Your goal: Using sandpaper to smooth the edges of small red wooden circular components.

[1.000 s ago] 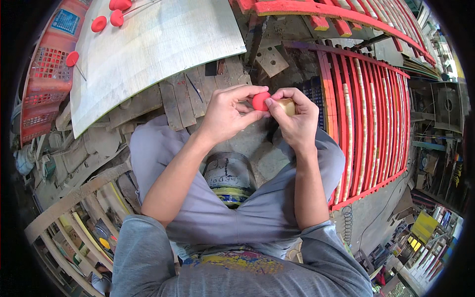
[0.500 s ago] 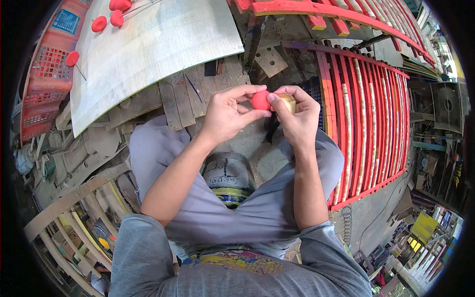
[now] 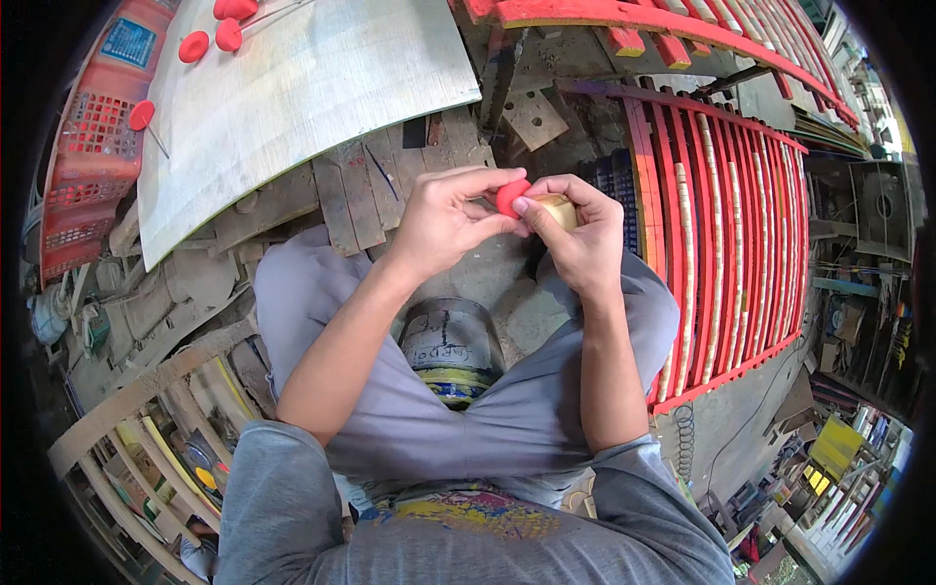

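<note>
Biggest thing in shot is the red slatted rack (image 3: 741, 224) curving down the person's right side, then the pale sheet-metal panel (image 3: 292, 97) lying up top left w/ a few red knobs on thin pins (image 3: 210, 39) sitting on it, and a red plastic crate (image 3: 83, 156) beside that. Worn paint tin (image 3: 450, 346) sits btwn the knees. Both hands meet in front over the scrappy wooden floor: left hand (image 3: 444, 229) has its grip pinched shut, thumb + fingertips on a small red knob (image 3: 511, 196), right hand (image 3: 577, 239) is curled closed round a pale wooden piece (image 3: 556, 209), the two parts touching. Imo the risk is the knob's tiny and only held by fingertips, so if it gets pushed on crooked it could pop out and vanish into the floor gaps, or a fingertip gets nipped btwn the parts
</note>
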The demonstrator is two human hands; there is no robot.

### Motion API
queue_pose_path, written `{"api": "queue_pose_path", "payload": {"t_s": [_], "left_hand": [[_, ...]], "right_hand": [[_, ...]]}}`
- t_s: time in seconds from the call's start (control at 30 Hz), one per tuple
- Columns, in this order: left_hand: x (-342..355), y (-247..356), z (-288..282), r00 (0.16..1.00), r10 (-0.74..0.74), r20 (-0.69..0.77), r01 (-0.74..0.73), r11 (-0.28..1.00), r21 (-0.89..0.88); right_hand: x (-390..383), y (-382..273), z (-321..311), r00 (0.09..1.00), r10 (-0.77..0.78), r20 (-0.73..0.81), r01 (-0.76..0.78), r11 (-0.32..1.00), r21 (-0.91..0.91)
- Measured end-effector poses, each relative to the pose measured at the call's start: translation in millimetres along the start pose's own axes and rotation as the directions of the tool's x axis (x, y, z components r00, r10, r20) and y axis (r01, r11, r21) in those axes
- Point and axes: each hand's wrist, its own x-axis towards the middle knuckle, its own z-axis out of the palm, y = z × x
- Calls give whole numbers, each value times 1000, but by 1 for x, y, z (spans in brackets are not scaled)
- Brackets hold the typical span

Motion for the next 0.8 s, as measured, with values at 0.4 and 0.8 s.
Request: {"api": "queue_pose_path", "payload": {"t_s": [0.4, 0.8], "left_hand": [[5, 3, 1, 999, -37, 3, 36, 953, -302], [5, -8, -1, 1000, -13, -11, 11, 985, -170]], "right_hand": [[9, 0, -9, 958, 167, -234, -112, 966, 232], [7, 11, -23, 882, 423, 205, -470, 787, 399]]}}
